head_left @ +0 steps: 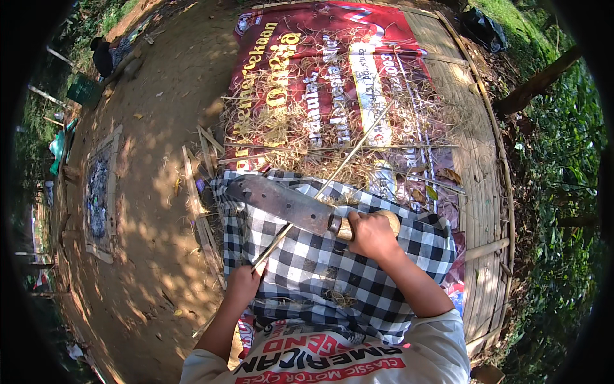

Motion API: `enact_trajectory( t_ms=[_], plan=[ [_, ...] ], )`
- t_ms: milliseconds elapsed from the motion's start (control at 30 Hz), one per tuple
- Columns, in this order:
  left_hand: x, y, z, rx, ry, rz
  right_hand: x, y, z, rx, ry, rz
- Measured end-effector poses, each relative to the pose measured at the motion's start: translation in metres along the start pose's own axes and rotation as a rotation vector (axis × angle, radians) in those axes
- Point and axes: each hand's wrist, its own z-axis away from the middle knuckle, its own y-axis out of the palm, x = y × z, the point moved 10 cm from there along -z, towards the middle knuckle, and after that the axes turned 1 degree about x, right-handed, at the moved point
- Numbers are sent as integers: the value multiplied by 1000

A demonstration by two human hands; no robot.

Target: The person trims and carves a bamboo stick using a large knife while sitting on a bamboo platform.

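Note:
My right hand (373, 235) is closed round the pale wooden handle (344, 229) of a machete. Its broad dark blade (280, 202), pierced with several small holes, points to the left above my lap. In my closed left hand (243, 283) is a long thin bamboo strip (274, 244). The strip slants from lower left to upper right and passes beneath the blade, which hides a short length of it. Whether the edge touches the strip I cannot tell. A black-and-white checked cloth (332, 272) covers my lap under both hands.
Ahead lies a red printed banner (396, 32) strewn with curly bamboo shavings (275, 121). It rests on a slatted bamboo platform (480, 160). Split bamboo pieces (201, 217) lie to the left on bare earth (157, 192), near a framed ash pit (98, 195). Greenery borders the right.

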Motion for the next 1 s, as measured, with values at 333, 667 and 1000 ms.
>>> enact_trajectory(
  t_ms=[333, 667, 1000],
  plan=[
    [-6, -1, -3, -9, 64, -74, -52, -17, -3, -54, 50, 131],
    [-2, -3, -3, 57, -31, -66, -148, -62, 12, -201, 294, 167],
    [-1, 0, -7, 59, 5, -82, -156, -63, 4, -109, 320, 239]
  ],
)
